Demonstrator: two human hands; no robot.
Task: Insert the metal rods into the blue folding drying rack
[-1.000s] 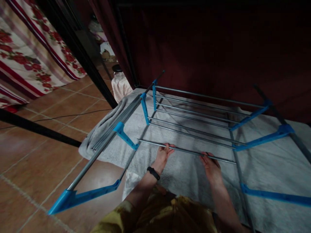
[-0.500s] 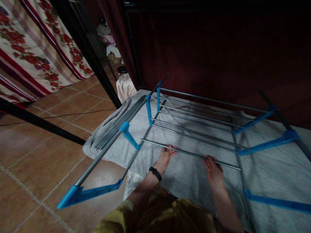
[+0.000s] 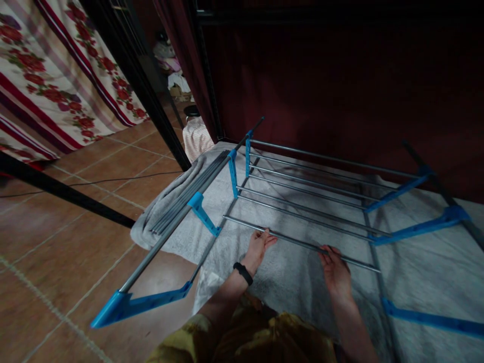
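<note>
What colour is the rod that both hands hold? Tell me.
Silvery grey; the rod shows best in the head view.

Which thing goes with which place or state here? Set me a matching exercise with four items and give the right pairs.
Things
1. Nearest rod
2. Wristband
3. Rod bundle
4. Floral cloth

Places and states
A. On the left wrist
B. At the picture's upper left
C. Held by the left hand and the right hand
D. Lying on the grey blanket

Right pairs: 1-C, 2-A, 3-D, 4-B
</note>
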